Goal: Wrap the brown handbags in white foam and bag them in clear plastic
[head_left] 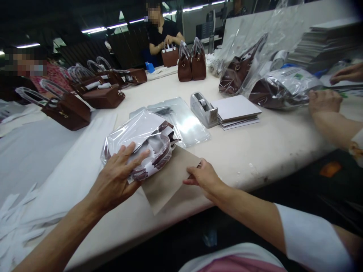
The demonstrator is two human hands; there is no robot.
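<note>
A brown handbag in a clear plastic bag (159, 151) lies on its side on the table in front of me. My left hand (117, 179) rests over its near side with the fingers spread. A flat grey-brown cardboard sheet (167, 181) reaches from beside the handbag towards the table's front edge, its far end hidden by the bag. At the sheet's right edge, my right hand (202, 177) pinches it between thumb and fingers. Just behind the wrapped handbag lie flat clear plastic bags (193, 128).
A tape dispenser (203, 109) stands beside a stack of white cards (236, 109). Brown handbags (68, 111) stand at left. At right, a co-worker's hand (324, 102) touches a wrapped handbag (272, 88). Another person (163, 36) handles a handbag across the table.
</note>
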